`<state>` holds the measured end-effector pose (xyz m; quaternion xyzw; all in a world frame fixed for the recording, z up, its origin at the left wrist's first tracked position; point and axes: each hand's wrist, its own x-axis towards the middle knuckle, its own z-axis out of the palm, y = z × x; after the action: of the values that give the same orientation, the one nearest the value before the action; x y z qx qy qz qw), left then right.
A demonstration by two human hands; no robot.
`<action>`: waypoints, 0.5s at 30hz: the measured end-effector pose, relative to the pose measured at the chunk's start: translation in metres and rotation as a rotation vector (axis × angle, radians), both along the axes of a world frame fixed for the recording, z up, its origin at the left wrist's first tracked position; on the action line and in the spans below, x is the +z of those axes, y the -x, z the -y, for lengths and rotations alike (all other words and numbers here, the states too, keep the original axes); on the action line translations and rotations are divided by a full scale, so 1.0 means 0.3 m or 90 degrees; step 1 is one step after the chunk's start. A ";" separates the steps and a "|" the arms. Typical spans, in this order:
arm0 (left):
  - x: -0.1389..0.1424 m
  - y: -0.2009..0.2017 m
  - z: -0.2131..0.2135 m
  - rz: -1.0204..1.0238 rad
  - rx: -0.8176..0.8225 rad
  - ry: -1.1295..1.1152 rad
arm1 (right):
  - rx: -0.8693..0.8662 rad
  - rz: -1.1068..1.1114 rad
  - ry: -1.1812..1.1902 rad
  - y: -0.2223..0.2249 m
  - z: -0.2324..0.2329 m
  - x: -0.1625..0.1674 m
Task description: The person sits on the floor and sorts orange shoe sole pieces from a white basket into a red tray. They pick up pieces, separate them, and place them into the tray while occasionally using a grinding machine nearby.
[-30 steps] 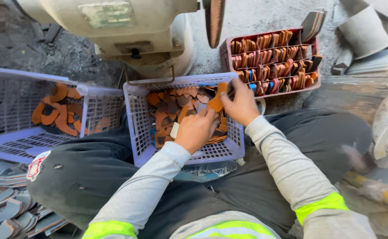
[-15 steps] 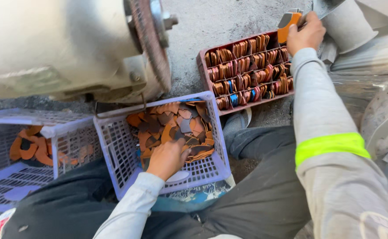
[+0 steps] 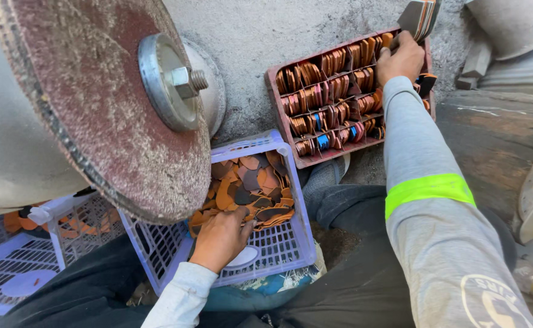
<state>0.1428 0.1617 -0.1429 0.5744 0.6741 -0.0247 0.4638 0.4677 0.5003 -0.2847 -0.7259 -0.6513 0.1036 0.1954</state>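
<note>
My left hand (image 3: 221,238) rests inside a lilac plastic basket (image 3: 290,246), fingers closed over the loose brown leather pieces (image 3: 251,185) heaped there. My right hand (image 3: 403,59) is stretched out to the far right corner of a red divided tray (image 3: 278,100), where it holds a stack of leather pieces (image 3: 421,17) above the tray. The tray's compartments are packed with upright rows of brown cut pieces (image 3: 333,91), some with blue or pink edges. My grey sleeve carries a yellow-green reflective band (image 3: 427,188).
A large rust-red grinding wheel (image 3: 96,97) with a metal hub and nut hangs close at the upper left, over the basket. A second lilac basket (image 3: 17,267) with several orange pieces lies at the lower left. Grey metal machine parts (image 3: 515,24) stand at the right.
My right hand went from the basket out to the red tray and now sits lower at the tray's corner with the stack. The view swung left, bringing the grinding wheel close.
</note>
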 end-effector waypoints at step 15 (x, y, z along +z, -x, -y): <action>-0.046 0.078 0.063 -0.028 0.048 -0.004 | 0.140 0.062 0.040 0.013 0.013 0.013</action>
<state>0.1194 0.1428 -0.1566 0.5494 0.7053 -0.0178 0.4476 0.4638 0.4963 -0.2809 -0.6599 -0.7322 0.1096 0.1284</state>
